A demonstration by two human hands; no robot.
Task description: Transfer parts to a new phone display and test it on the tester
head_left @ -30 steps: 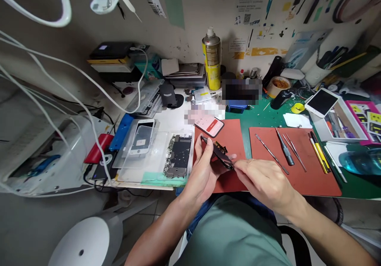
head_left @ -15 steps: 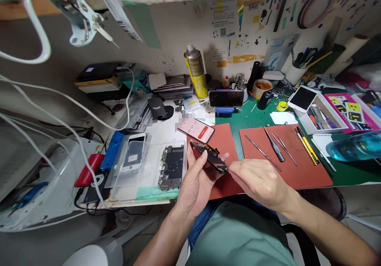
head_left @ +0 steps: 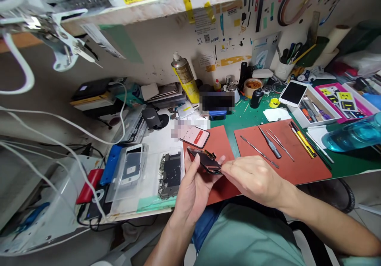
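A dark phone screen assembly (head_left: pixel 205 161) lies tilted in my left hand (head_left: pixel 192 190), the thumb along its near edge and the fingers beneath. A small flex cable (head_left: pixel 212 155) stands up from its far side. Closed in a pinch, my right hand (head_left: pixel 254 180) meets the right end of the assembly. Its fingertips hide whatever is between them. Just beyond the assembly, a phone with a lit timer screen (head_left: pixel 198 136) rests partly on a red mat (head_left: pixel 218 133).
On the right-hand red mat (head_left: pixel 309 155) lie a metal spudger (head_left: pixel 258 151), a grey-handled tool (head_left: pixel 269 141), tweezers (head_left: pixel 281 146) and pens (head_left: pixel 302 139). To the left is a clear plastic box (head_left: pixel 145 196) with black phone parts (head_left: pixel 171 175). A blue bottle (head_left: pixel 354 133) lies far right.
The camera view has tilted and shifted slightly, showing more of the shelf above. Both hands keep nearly the same hold, with the right fingertips still at the assembly's end.
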